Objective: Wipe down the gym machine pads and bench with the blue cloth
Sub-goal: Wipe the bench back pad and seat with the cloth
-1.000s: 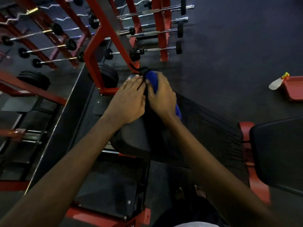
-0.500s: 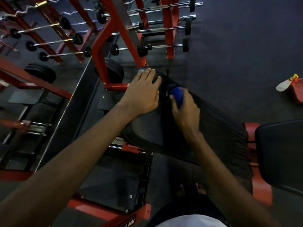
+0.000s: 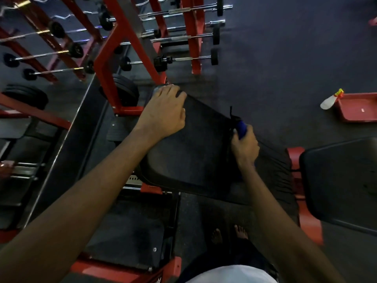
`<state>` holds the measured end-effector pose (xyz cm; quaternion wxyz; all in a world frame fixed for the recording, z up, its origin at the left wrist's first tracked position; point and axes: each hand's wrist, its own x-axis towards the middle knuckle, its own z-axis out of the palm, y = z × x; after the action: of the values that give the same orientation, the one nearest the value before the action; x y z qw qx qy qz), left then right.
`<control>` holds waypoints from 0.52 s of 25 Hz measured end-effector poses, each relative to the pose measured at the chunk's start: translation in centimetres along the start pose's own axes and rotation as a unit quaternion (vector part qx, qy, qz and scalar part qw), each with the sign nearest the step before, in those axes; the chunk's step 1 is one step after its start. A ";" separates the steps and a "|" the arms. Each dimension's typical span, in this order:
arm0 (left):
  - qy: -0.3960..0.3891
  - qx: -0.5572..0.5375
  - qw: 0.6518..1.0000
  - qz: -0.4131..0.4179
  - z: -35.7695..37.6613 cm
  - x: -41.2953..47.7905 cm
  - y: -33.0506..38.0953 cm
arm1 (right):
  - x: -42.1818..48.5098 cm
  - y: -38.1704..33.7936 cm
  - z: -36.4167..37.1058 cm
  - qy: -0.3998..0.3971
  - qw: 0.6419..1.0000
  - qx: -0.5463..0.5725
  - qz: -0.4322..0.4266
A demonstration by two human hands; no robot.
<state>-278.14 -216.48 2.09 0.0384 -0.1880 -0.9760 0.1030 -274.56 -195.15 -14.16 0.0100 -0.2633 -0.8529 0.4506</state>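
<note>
**Bracing one end, wiping the other**

The person is leaning over the long black pad (image 3: 193, 156) of a gym machine. The left hand (image 3: 163, 111) is lying on the pad's far left corner, with its fingers bending over the end and gripping it. This is probably to steady the cushion against the push of the wiping.

The right hand (image 3: 244, 146) is closing round the bunched blue cloth (image 3: 242, 127), and only a small part of the cloth is showing above the thumb and fingers. It is pressing the cloth against the pad's far long edge, about midway along. Bunching it tight likely gives a firm wad for working along the seam there. The wiping looks to be under way on this pad.

A second pad (image 3: 336, 180) is sitting just to the right, with no hand on it. A spray bottle (image 3: 330, 100) is lying tilted on the rim of a red tray (image 3: 359, 111), well apart from both hands, presumably parked there until it is needed.

As for writing, a few white letters are showing on the red frame (image 3: 158, 279) at the bottom edge, but they are cut off and unreadable. A small white mark on the tray is too small to read.
</note>
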 end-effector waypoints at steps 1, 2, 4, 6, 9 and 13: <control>-0.001 -0.001 1.000 -0.001 0.1 0.0 -0.1 | -1.2 -1.3 0.0 -0.011 1.000 0.005 -0.021; -0.001 -0.001 1.000 -0.001 0.1 0.0 -0.1 | -3.2 -2.6 0.0 -0.029 0.997 0.013 -0.064; 0.001 -0.001 1.000 -0.002 0.1 0.0 0.0 | -8.5 -3.9 -0.5 -0.082 0.981 0.041 -0.168; 0.003 0.000 1.000 -0.004 0.0 0.0 0.0 | -11.8 -3.3 -0.7 -0.098 0.963 0.070 -0.240; 0.007 -0.009 1.000 0.008 0.0 -0.2 -0.1 | -7.4 -1.1 0.7 -0.028 0.975 0.095 -0.197; -0.003 -0.062 0.996 0.064 -0.1 0.1 -0.2 | 1.7 0.2 1.5 -0.013 0.998 0.062 -0.025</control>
<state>-278.25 -216.61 2.23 0.0170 -0.2523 -0.9665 0.0450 -276.28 -195.43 -15.57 0.0264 -0.2350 -0.8295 0.5060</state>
